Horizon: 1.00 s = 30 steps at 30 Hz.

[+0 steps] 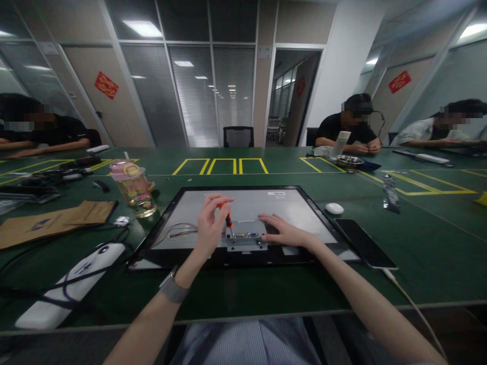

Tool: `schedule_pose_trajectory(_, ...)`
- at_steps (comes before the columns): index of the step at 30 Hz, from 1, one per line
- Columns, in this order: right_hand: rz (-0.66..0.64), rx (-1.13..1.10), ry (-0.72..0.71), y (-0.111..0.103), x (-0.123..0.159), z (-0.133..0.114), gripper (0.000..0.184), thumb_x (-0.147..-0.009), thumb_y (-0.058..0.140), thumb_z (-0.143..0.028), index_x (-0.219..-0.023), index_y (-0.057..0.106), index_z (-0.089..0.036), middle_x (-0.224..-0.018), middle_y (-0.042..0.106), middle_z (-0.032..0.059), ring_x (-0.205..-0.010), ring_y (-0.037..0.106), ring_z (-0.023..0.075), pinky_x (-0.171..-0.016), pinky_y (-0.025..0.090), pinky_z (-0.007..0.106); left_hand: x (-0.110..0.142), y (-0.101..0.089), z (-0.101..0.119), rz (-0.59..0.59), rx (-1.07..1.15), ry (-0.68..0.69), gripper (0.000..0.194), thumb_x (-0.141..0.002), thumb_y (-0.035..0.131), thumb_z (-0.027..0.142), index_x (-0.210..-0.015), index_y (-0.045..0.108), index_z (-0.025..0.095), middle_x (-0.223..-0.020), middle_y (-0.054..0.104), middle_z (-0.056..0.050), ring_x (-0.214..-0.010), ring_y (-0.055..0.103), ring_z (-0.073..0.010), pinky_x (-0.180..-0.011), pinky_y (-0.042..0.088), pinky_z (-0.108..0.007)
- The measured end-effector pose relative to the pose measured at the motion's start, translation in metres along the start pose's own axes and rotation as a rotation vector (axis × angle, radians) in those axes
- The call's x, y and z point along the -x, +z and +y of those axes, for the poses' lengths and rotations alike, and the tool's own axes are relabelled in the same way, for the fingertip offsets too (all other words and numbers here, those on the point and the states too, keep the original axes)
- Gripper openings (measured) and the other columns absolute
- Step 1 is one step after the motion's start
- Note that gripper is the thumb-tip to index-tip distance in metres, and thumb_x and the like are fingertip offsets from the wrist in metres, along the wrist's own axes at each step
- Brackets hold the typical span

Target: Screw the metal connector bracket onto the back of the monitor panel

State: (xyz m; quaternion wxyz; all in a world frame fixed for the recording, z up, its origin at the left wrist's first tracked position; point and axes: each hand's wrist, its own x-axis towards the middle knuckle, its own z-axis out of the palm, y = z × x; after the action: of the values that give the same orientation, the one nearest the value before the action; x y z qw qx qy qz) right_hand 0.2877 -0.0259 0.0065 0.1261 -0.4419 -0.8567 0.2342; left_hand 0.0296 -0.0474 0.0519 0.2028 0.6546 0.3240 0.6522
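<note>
A flat display panel (297,213) with a black frame lies back-up on the table before me. A metal bracket (247,244) with video ports sits near its front edge. My left hand (211,223) is closed around a screwdriver (228,217) with an orange and black handle, its shaft pointing down at the bracket's left end. My right hand (283,230) rests with fingers stretched out, at the right end of the bracket and over the board behind it. Thin wires (182,229) run across the panel to the left of my left hand.
At left stand a drink cup (133,187), a paper bag (57,223) and a white power strip (76,284) with black cables. On the right lie a phone (365,243) on a cable and a white earbud case (335,208). Several people sit across the green table (266,291).
</note>
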Motion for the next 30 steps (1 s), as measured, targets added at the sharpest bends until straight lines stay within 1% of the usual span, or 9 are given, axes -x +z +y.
schedule_pose_trajectory(3, -0.007, 0.003, 0.005, -0.0013, 0.0008, -0.0025, 0.076, -0.085, 0.05, -0.067, -0.145, 0.038, -0.02, -0.155, 0.032, 0.0106, -0.144, 0.026, 0.0268, -0.121, 0.009, 0.047, -0.0007, 0.0004, 0.0004, 0.043, -0.05, 0.004, 0.016, -0.085, 0.062, 0.031, -0.091, 0.073, 0.02, -0.087, 0.052, -0.003, -0.081, 0.054, -0.0139, -0.077, 0.046, -0.026)
schedule_pose_trajectory(7, -0.01, 0.005, 0.014, -0.003, 0.0013, -0.0047, 0.077, -0.086, 0.049, -0.066, -0.145, 0.037, -0.019, -0.155, 0.032, 0.0114, -0.144, 0.026, 0.0272, -0.121, 0.01, 0.046, -0.0003, -0.0001, 0.0017, 0.011, 0.011, -0.06, 0.028, -0.094, 0.045, 0.031, -0.106, 0.067, 0.018, -0.086, 0.06, -0.004, -0.079, 0.057, -0.0135, -0.074, 0.047, -0.026)
schedule_pose_trajectory(9, -0.007, 0.004, 0.009, -0.003, 0.0011, -0.0043, 0.077, -0.086, 0.049, -0.066, -0.145, 0.037, -0.019, -0.155, 0.032, 0.0111, -0.144, 0.026, 0.0275, -0.121, 0.009, 0.046, -0.0003, -0.0005, 0.0018, -0.004, 0.04, -0.076, 0.03, -0.096, 0.041, 0.03, -0.104, 0.067, 0.017, -0.086, 0.063, -0.005, -0.082, 0.059, -0.0144, -0.076, 0.047, -0.027)
schedule_pose_trajectory(14, -0.005, 0.004, 0.006, -0.0022, 0.0007, -0.0028, 0.076, -0.086, 0.049, -0.067, -0.145, 0.037, -0.022, -0.155, 0.031, 0.0096, -0.144, 0.026, 0.0269, -0.121, 0.009, 0.047, -0.0022, -0.0003, 0.0017, 0.034, -0.018, -0.02, 0.016, -0.084, 0.062, 0.031, -0.088, 0.073, 0.019, -0.089, 0.054, -0.003, -0.081, 0.055, -0.0132, -0.073, 0.047, -0.025)
schedule_pose_trajectory(18, -0.005, 0.008, 0.002, -0.0024, 0.0007, -0.0033, 0.077, -0.086, 0.049, -0.067, -0.145, 0.037, -0.02, -0.155, 0.033, 0.0106, -0.144, 0.027, 0.0265, -0.121, 0.01, 0.047, -0.0019, 0.0014, 0.0039, 0.037, -0.005, -0.048, 0.019, -0.088, 0.057, 0.029, -0.098, 0.071, 0.02, -0.084, 0.054, -0.002, -0.073, 0.055, -0.0113, -0.068, 0.047, -0.024)
schedule_pose_trajectory(20, -0.006, 0.009, -0.001, -0.0024, 0.0007, -0.0036, 0.077, -0.086, 0.049, -0.067, -0.145, 0.037, -0.02, -0.154, 0.033, 0.0108, -0.144, 0.027, 0.0265, -0.121, 0.01, 0.048, -0.0006, 0.0022, 0.0042, 0.027, 0.058, -0.078, 0.024, -0.092, 0.05, 0.03, -0.106, 0.067, 0.019, -0.084, 0.061, -0.002, -0.076, 0.059, -0.0124, -0.073, 0.048, -0.025)
schedule_pose_trajectory(23, -0.005, 0.014, -0.002, -0.002, 0.0005, -0.0037, 0.078, -0.086, 0.049, -0.067, -0.145, 0.037, -0.018, -0.154, 0.034, 0.012, -0.144, 0.027, 0.0267, -0.121, 0.01, 0.047, 0.0012, 0.002, 0.0022, -0.001, 0.132, -0.097, 0.027, -0.095, 0.044, 0.03, -0.105, 0.065, 0.017, -0.089, 0.068, -0.005, -0.085, 0.063, -0.0155, -0.082, 0.049, -0.03)
schedule_pose_trajectory(28, 0.004, 0.004, -0.001, -0.0015, 0.0007, -0.0038, 0.077, -0.086, 0.049, -0.067, -0.145, 0.037, -0.02, -0.154, 0.035, 0.0105, -0.144, 0.027, 0.0264, -0.121, 0.01, 0.046, 0.0017, -0.0008, -0.0019, -0.071, 0.169, -0.045, 0.031, -0.094, 0.043, 0.03, -0.102, 0.07, 0.017, -0.11, 0.068, -0.01, -0.109, 0.06, -0.0219, -0.098, 0.043, -0.037)
schedule_pose_trajectory(30, 0.005, 0.001, 0.0, -0.0017, 0.001, -0.0041, 0.077, -0.085, 0.05, -0.067, -0.145, 0.037, -0.02, -0.154, 0.034, 0.0103, -0.144, 0.027, 0.0266, -0.121, 0.01, 0.046, 0.0015, -0.0009, -0.0018, -0.086, 0.194, -0.061, 0.033, -0.094, 0.042, 0.031, -0.105, 0.07, 0.017, -0.108, 0.068, -0.009, -0.108, 0.06, -0.022, -0.098, 0.044, -0.038)
